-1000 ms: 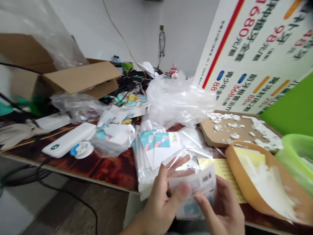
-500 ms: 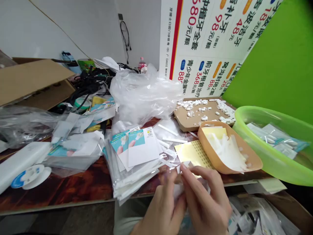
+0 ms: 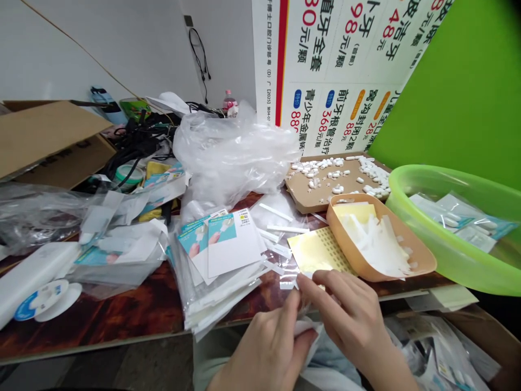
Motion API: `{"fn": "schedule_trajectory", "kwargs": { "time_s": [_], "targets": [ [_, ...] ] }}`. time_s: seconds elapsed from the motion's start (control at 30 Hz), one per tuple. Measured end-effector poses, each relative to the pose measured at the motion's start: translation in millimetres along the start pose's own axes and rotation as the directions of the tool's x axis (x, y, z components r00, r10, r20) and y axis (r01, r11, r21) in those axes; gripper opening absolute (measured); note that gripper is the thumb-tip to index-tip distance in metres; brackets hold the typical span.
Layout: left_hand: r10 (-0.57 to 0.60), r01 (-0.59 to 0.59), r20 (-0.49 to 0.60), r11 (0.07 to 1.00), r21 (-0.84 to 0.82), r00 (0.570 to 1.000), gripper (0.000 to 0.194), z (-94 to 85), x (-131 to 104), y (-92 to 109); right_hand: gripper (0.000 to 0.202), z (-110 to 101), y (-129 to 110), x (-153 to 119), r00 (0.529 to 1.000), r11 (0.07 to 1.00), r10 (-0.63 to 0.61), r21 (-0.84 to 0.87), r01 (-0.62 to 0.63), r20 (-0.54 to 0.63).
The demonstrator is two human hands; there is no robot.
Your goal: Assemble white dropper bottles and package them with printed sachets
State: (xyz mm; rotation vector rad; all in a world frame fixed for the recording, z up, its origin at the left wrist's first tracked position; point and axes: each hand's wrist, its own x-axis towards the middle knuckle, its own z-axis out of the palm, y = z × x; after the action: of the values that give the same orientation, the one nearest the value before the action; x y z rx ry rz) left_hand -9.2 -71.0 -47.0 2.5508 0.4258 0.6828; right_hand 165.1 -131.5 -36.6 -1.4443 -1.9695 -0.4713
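My left hand [image 3: 271, 339] is closed, thumb and forefinger pinching a whitish see-through plastic bag [image 3: 305, 327] at the table's front edge. The fingers of my right hand [image 3: 352, 312] are bent over the bag's top, the forefinger meeting my left fingertip at a small white bit. My fingers partly hide the bag, and its contents cannot be made out. Just beyond my fingertips lie narrow clear strips [image 3: 287, 279] and a yellow dotted sheet [image 3: 319, 250]. To the left is a stack of clear bags [image 3: 220, 304] topped with picture cards [image 3: 234, 252].
An orange tray [image 3: 423, 260] holds white paper pieces. Behind it stands a cardboard tray [image 3: 309, 198] with many small white items. A green basin [image 3: 480, 277] at the right contains filled packets. Crumpled plastic [image 3: 236, 146], a carton [image 3: 52, 136] and a white roll [image 3: 36, 277] crowd the table.
My right hand has shifted slightly right, and its fingers are more spread from the left ones. More of the whitish plastic shows between my hands. The whole view has moved a little.
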Motion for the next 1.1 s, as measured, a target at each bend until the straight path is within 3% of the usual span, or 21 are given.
{"fn": "schedule_trajectory", "kwargs": {
  "time_s": [0.13, 0.2, 0.23, 0.27, 0.3, 0.37, 0.4, 0.43, 0.47, 0.53, 0.6, 0.63, 0.77, 0.83, 0.9, 1.03, 1.1],
  "targets": [
    [-0.051, 0.055, 0.064, 0.996, -0.066, 0.997, 0.059, 5.0, -2, -3, 0.023, 9, 2, -7, 1.000, 1.000, 0.004, 0.031, -0.004, 0.006],
    [-0.081, 0.091, 0.075, 0.986, -0.141, 0.994, 0.060, 5.5, 0, -4, 0.021, 13, -2, -5, 0.991, 0.972, 0.129, 0.200, -0.120, -0.036],
    [-0.087, 0.100, 0.073, 0.975, -0.200, 0.993, 0.063, 5.2, 0, -4, 0.018, 13, -4, -3, 0.963, 0.914, 0.257, 0.344, -0.215, -0.079],
    [-0.093, 0.108, 0.071, 0.958, -0.266, 0.993, 0.067, 5.0, 0, -5, 0.016, 12, -4, 0, 0.901, 0.799, 0.422, 0.513, -0.313, -0.107],
    [-0.100, 0.119, 0.074, 0.937, -0.330, 0.992, 0.070, 4.8, -1, -6, 0.015, 8, -2, 3, 0.797, 0.630, 0.595, 0.674, -0.386, -0.100],
    [-0.142, 0.168, 0.091, 0.891, -0.422, 0.986, 0.066, 6.0, -5, -10, 0.019, -5, 10, 4, 0.536, 0.318, 0.842, 0.851, -0.419, -0.050],
    [-0.193, 0.216, 0.097, 0.862, -0.458, 0.976, 0.060, 7.5, -7, -13, 0.021, -14, 21, 2, 0.433, 0.261, 0.899, 0.870, -0.418, -0.062],
    [-0.255, 0.272, 0.103, 0.824, -0.497, 0.961, 0.052, 9.4, -9, -16, 0.021, -24, 33, -2, 0.365, 0.296, 0.921, 0.852, -0.432, -0.135],
    [-0.326, 0.331, 0.111, 0.771, -0.544, 0.939, 0.045, 11.7, -10, -19, 0.021, -34, 47, -8, 0.313, 0.400, 0.909, 0.791, -0.463, -0.276],
    [-0.456, 0.421, 0.126, 0.635, -0.648, 0.881, 0.036, 15.8, -9, -23, 0.022, -50, 74, -21, 0.253, 0.526, 0.849, 0.701, -0.481, -0.463],
    [-0.544, 0.454, 0.135, 0.509, -0.732, 0.828, 0.035, 18.1, -4, -24, 0.020, -55, 96, -33, 0.242, 0.606, 0.779, 0.594, -0.529, -0.579],
    [-0.576, 0.459, 0.137, 0.462, -0.759, 0.806, 0.035, 18.4, -1, -24, 0.020, -53, 104, -37, 0.267, 0.619, 0.760, 0.536, -0.574, -0.592],
    [-0.633, 0.497, 0.213, 0.311, -0.810, 0.744, 0.038, 16.4, 9, -22, 0.019, -33, 116, -41, 0.469, 0.598, 0.776, 0.254, -0.760, -0.421],
    [-0.635, 0.536, 0.284, 0.246, -0.807, 0.718, 0.042, 15.5, 12, -21, 0.018, -28, 113, -40, 0.514, 0.585, 0.781, 0.127, -0.801, -0.355],
    [-0.637, 0.553, 0.326, 0.192, -0.811, 0.699, 0.045, 15.3, 13, -20, 0.021, -28, 106, -39, 0.517, 0.570, 0.774, 0.046, -0.821, -0.364],
    [-0.634, 0.543, 0.383, 0.070, -0.837, 0.671, 0.048, 13.7, 15, -16, 0.038, -33, 101, -38, 0.478, 0.527, 0.748, -0.026, -0.850, -0.461],
    [-0.635, 0.554, 0.416, 0.021, -0.833, 0.651, 0.048, 11.3, 15, -14, 0.031, -30, 101, -38, 0.485, 0.531, 0.727, -0.051, -0.846, -0.486]
  ]
}}
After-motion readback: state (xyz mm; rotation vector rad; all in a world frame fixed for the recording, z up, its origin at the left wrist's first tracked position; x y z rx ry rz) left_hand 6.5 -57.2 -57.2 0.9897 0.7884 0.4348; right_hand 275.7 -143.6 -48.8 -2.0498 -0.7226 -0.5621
